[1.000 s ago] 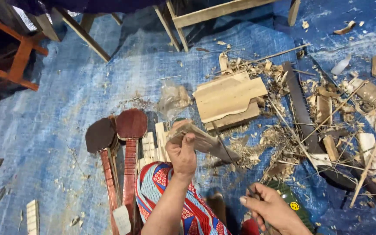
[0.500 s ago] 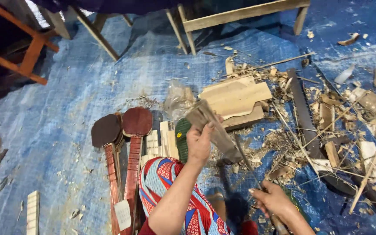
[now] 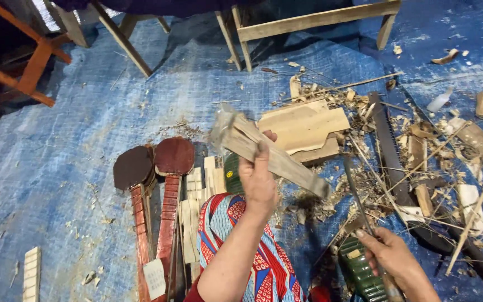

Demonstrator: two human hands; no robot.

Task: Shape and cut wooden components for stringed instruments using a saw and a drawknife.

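Raised higher, left hand (image 3: 259, 187) grips rough plank (image 3: 275, 156); right hand (image 3: 389, 258) (fisted) holds blade (image 3: 356, 196).

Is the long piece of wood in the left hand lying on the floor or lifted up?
Lifted. The left hand grips the piece of wood around its middle, and both ends slant free above the blue tarp.

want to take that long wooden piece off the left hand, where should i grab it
Take the long wooden piece by its bare lower-right end, coming from the right. It lies slanted, upper left to lower right, and the left hand wraps its middle, so that end sticks out free. The right hand is busy holding a thin tool.
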